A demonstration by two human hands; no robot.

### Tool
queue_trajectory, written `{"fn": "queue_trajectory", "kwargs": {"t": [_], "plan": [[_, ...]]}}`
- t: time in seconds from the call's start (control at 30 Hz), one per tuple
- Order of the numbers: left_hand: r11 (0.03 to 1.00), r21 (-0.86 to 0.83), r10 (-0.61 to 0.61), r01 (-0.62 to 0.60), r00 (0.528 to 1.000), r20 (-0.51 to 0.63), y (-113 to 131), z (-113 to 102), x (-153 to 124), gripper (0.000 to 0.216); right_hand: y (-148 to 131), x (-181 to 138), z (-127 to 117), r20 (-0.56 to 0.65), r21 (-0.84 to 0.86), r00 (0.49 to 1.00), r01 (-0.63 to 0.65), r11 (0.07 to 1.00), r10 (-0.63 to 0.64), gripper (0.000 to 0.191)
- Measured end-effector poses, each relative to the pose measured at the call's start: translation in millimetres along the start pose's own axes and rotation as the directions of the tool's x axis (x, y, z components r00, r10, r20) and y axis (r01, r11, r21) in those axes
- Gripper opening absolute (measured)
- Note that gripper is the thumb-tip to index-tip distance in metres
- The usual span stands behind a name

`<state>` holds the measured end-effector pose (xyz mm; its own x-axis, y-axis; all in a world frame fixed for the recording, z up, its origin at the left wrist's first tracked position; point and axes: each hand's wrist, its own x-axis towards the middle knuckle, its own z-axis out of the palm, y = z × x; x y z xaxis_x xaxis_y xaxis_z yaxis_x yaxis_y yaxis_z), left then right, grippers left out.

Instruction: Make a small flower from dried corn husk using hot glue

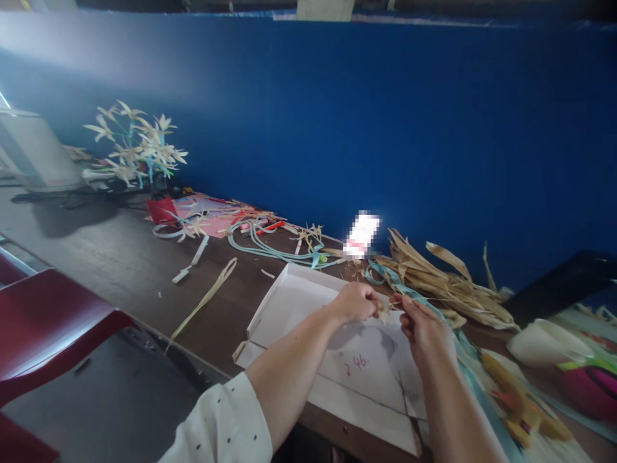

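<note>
My left hand (357, 302) reaches over a white cardboard tray (299, 302), its fingers closed in a pinch on a small pale husk piece (384, 315). Close beside it, my right hand (427, 328) is closed too, thumb and forefinger together on a thin pale strand (396, 303). The fingers hide most of both pieces, and whether they are joined I cannot tell. Red handwriting marks the tray below my hands. Just behind them lies a bundle of dried corn husks (434, 280).
A yellow glue gun (520, 399) and a white cup (549, 341) lie at the right. Looped pale-blue cord (260, 247) and a blurred-out bright object (362, 235) are behind the tray. A husk-flower plant (144, 145) in a red pot stands left, above a red chair (58, 315). A blue partition (313, 116) rises behind.
</note>
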<state>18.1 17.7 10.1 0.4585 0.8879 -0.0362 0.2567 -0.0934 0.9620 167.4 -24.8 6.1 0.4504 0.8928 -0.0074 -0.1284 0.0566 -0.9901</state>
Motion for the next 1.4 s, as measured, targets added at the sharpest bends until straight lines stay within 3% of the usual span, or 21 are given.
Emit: {"fn": "queue_trajectory", "kwargs": {"t": [0.57, 0.9, 1.23, 1.4], "plan": [[0.999, 0.044, 0.018, -0.019, 1.000, 0.004, 2.8, -2.6, -2.8, 0.014, -0.7, -0.4, -3.5, 0.009, -0.023, 1.000, -0.010, 1.000, 0.010, 0.043], [0.999, 0.034, 0.000, 0.001, 1.000, -0.011, -0.2, -3.8, 0.2, 0.019, -2.0, -0.1, -3.9, 0.093, -0.011, 0.995, 0.031, 0.999, -0.030, 0.043], [0.997, -0.058, -0.050, 0.050, 0.999, -0.007, -1.0, -3.5, 1.1, 0.013, 4.9, 5.1, -9.0, 0.117, -0.087, 0.990, 0.090, 0.992, -0.080, 0.045], [0.995, -0.093, -0.050, 0.047, 0.998, -0.026, -1.8, -3.0, 1.7, 0.014, -0.8, 0.6, -4.7, 0.108, -0.022, 0.992, 0.070, 0.997, -0.068, 0.038]]}}
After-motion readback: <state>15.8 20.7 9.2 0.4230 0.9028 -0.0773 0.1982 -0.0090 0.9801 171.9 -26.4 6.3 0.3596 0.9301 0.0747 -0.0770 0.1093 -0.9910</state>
